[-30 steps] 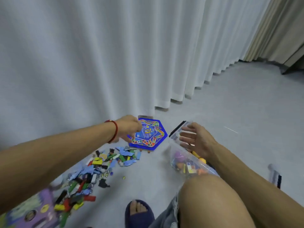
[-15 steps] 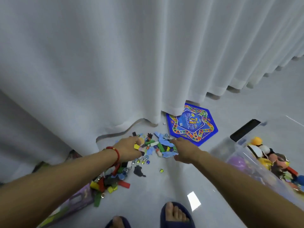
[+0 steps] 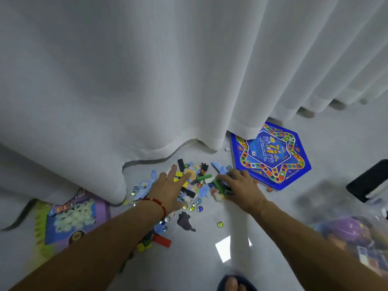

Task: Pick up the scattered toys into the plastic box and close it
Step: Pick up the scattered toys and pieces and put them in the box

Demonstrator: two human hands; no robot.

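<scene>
Two hands down on one heap of small toys (image 3: 195, 181), on the floor just in front of the curtain hem (image 3: 168, 152) and just left of the blue hexagonal game board (image 3: 273, 154). Left hand (image 3: 170, 186) flat over the left half of the heap, fingers straight and spread, pointing up toward the curtain, pressing rather than gripping. Right hand (image 3: 239, 185) on the heap's right edge, next to the board, fingers curled round a clump with a green block (image 3: 218, 184) showing under them. Plastic box (image 3: 357, 234) well to the right of the board and nearer the body, blurred, already part filled; its dark lid (image 3: 369, 179) off and lying beyond it. So: box on the right-hand side, right hand nearer to it and already loaded, likely the one to carry across first. Heap stretched along a line from the board's left corner down toward the left forearm, with marbles (image 3: 192, 207) and a red block (image 3: 161, 240) strung along that tail; probably a sweep along this axis toward the right hand. Purple picture box (image 3: 71, 219) farther left of the board, half under the curtain.
</scene>
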